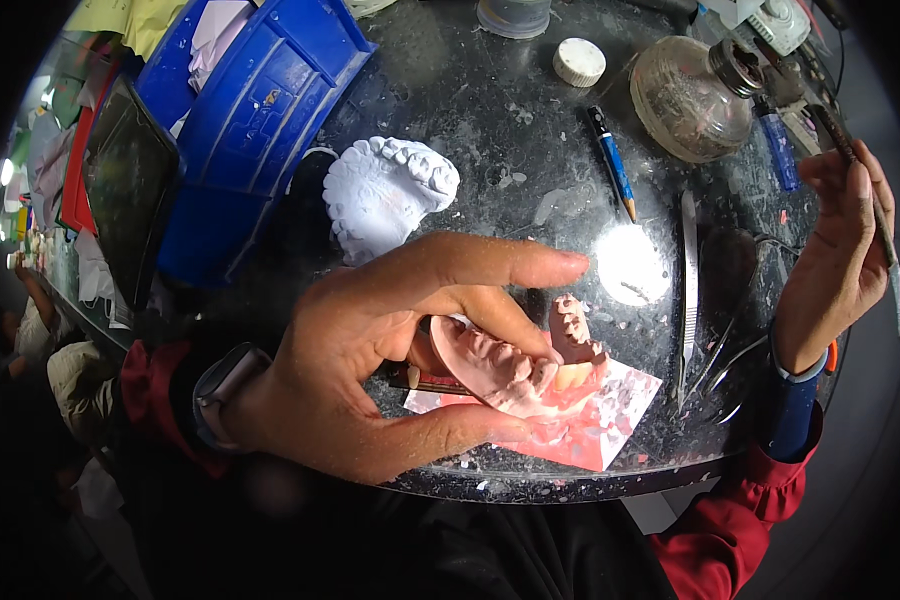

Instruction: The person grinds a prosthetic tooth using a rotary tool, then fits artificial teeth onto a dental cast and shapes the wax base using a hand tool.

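My left hand (345,345) holds a pink dental cast (495,370) near the table's front edge. The thumb lies along its near side and the index finger stretches out above it. Yellowish-white teeth set in pink material show at the cast's right side. Below the cast lies a pink-and-white sheet (620,410) with ragged smears. At the right, raised off the table, my right hand (838,265) is closed round a thin, dark-handled tool (882,215); part of it is hidden by the fingers. A white dental cast (375,205) rests beyond my left hand.
Blue bins (250,130) stand at the left. A blue pencil (613,165), a metal scalpel handle (688,290) and thin metal instruments (735,350) lie to the right. Farther back are a glass bottle (685,105), a white cap (579,62) and a blue lighter (778,150).
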Available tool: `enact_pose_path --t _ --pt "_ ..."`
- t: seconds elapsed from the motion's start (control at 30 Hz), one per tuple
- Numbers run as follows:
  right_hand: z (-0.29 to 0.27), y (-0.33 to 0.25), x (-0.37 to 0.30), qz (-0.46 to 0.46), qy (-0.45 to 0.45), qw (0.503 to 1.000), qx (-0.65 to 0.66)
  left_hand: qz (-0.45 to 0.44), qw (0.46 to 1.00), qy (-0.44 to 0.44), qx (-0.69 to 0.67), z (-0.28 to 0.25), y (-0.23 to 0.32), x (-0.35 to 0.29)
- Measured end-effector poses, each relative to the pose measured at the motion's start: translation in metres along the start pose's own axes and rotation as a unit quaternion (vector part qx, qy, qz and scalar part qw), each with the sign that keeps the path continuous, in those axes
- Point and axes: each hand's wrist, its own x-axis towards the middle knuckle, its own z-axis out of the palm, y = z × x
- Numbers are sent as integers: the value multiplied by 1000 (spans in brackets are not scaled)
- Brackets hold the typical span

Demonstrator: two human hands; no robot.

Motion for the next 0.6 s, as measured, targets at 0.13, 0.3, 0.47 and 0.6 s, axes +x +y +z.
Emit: enact_pose_path --t 0.13,0.3,0.47,0.6 --pt "-1 1 0 -1 -6 1000 3 3 1000 -3 -7 -1 -2 0" --pt "0 0 0 -1 -8 1000 1 13 1000 -7 1 -1 -3 -1" --pt "-2 1 1 -11 -17 1000 -8 0 1000 -7 1 -2 -2 -1" --pt "-3 1 1 -18 -20 1000 -5 2 1000 -8 -1 -2 -2 -1"
